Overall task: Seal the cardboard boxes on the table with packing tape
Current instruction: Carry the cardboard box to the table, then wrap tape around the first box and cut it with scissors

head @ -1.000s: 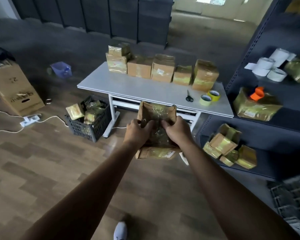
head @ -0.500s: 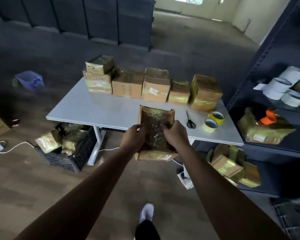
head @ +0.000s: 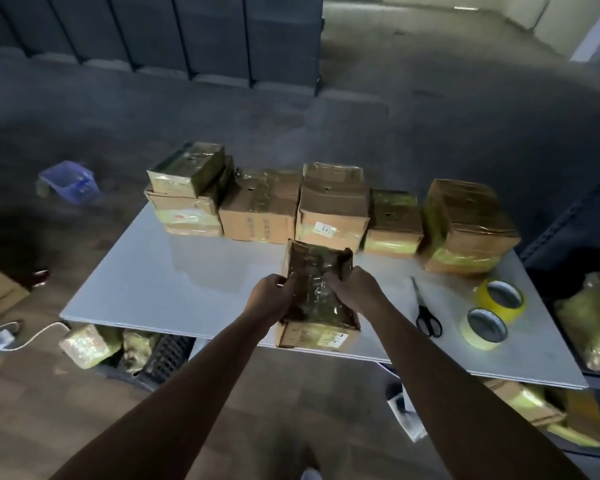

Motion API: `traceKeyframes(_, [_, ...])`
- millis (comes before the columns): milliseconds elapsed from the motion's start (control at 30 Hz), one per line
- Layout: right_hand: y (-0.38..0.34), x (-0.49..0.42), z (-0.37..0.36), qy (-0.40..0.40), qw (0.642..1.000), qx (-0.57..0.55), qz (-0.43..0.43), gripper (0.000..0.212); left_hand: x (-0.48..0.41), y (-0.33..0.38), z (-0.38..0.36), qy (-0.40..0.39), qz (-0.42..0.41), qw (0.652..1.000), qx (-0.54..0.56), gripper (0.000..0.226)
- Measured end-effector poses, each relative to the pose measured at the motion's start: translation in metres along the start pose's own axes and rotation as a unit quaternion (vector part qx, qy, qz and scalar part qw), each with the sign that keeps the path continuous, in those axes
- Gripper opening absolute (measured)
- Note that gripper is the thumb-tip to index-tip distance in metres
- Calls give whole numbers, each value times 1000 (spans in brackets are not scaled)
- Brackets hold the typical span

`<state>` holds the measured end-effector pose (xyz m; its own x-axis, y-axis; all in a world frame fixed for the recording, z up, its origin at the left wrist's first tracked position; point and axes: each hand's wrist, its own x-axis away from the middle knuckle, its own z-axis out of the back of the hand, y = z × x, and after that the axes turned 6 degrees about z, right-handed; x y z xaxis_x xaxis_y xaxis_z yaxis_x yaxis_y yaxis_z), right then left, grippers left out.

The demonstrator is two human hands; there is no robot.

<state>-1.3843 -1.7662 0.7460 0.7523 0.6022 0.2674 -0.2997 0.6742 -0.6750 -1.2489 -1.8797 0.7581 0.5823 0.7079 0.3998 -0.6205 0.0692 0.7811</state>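
1. A tape-wrapped cardboard box [head: 321,303] was held at the near edge of the table [head: 187,282].
2. It was gripped by the left hand [head: 271,299] and right hand [head: 355,294], fingers curled onto it.
3. To its right, scissors [head: 427,315] and tape rolls [head: 475,341] were noted.

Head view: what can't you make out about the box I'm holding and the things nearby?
Head view throughout.
- Box underside: hidden by the box itself, so contact with the table is unclear.
- Label: too blurred to read.
- Crate: mostly hidden under the table.
- Shelf: cut off by the right edge.
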Motion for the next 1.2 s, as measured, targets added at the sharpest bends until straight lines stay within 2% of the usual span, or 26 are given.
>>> traceKeyframes(100, [-1,-30,-6,-9,1000,-6,-16,45,-37,1,-2,-36,26,999,-1,36])
traceKeyframes(233, [-1,-64,-17,-9,999,22,-49,51,-79,6,-5,-124,47,991,-11,37])
traceKeyframes(333, [-3,-82,-23,8,995,-6,-102,54,-110,13,1,-206,34,977,-40,30])
traceKeyframes(433, [-7,-94,-29,31,991,-31,-125,57,-141,15,6,-246,52,967,-40,30])
traceKeyframes(567, [-13,-107,-36,16,993,-2,-118,48,-175,6,5,-249,78,961,-88,13])
traceKeyframes(767, [-16,-109,-41,27,992,36,-118,41,-207,-3,2,-246,101,960,-87,16])
traceKeyframes(933, [-11,-114,-32,55,982,126,-126,38,-217,-2,-4,-250,102,960,-68,13])
traceKeyframes(1000, [-12,-122,-28,38,984,127,-118,36,-218,0,-7,-242,97,964,-56,9])
traceKeyframes(1100, [-9,-132,-24,-12,988,89,-122,46,-215,6,-15,-238,73,968,-47,10])
traceKeyframes(1200, [2,-136,-18,-15,990,65,-126,58,-204,17,-24,-221,41,974,-37,16])
